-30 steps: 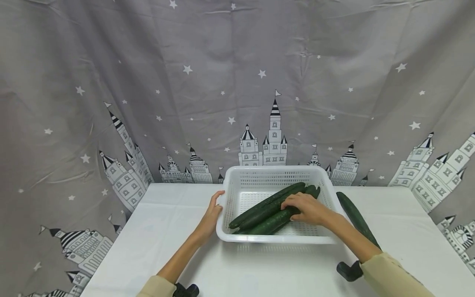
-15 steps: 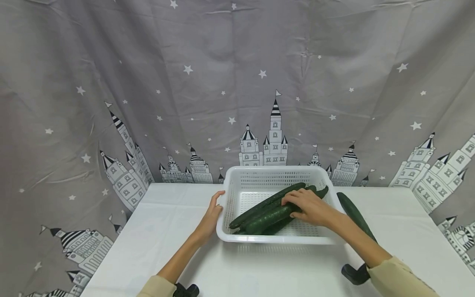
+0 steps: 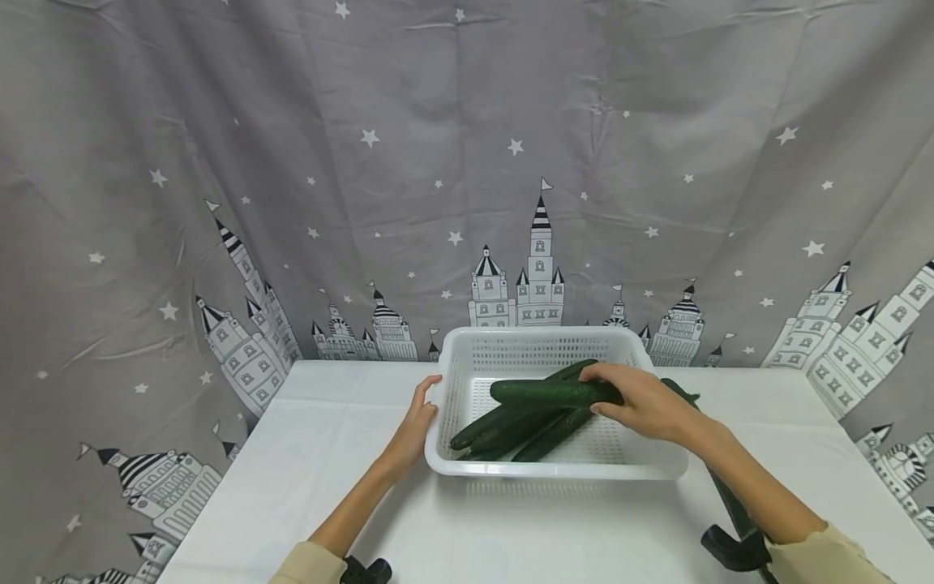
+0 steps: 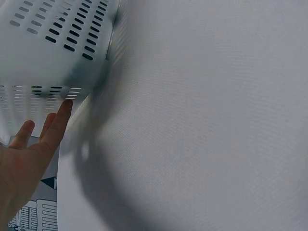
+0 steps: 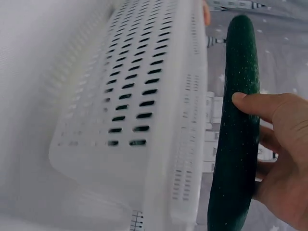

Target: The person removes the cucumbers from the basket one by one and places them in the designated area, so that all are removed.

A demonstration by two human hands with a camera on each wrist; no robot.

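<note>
My right hand [image 3: 645, 405] pinches a dark green cucumber [image 3: 543, 394] near its right end, holding it lengthwise over the white perforated basket [image 3: 554, 471]. In the right wrist view the thumb presses on this cucumber [image 5: 237, 139] with the fingers behind it, outside the basket wall [image 5: 130, 163] from that angle. Several more cucumbers [image 3: 558, 436] lie slantwise inside the basket, partly covered by the held one. At the basket's left end, my left hand [image 3: 411, 434] touches the side below the rim. The left wrist view shows its fingers [image 4: 60, 122] straight and spread against the wall.
One cucumber [image 3: 730, 496] lies on the white table [image 3: 350, 397] right of the basket, partly hidden under my right forearm. A grey curtain [image 3: 409, 203] printed with castles and stars hangs close behind the table.
My right hand has lifted one cucumber off the pile and moved slightly right, turning it from slantwise to nearly level across the view. The left hand and the basket have stayed put.
</note>
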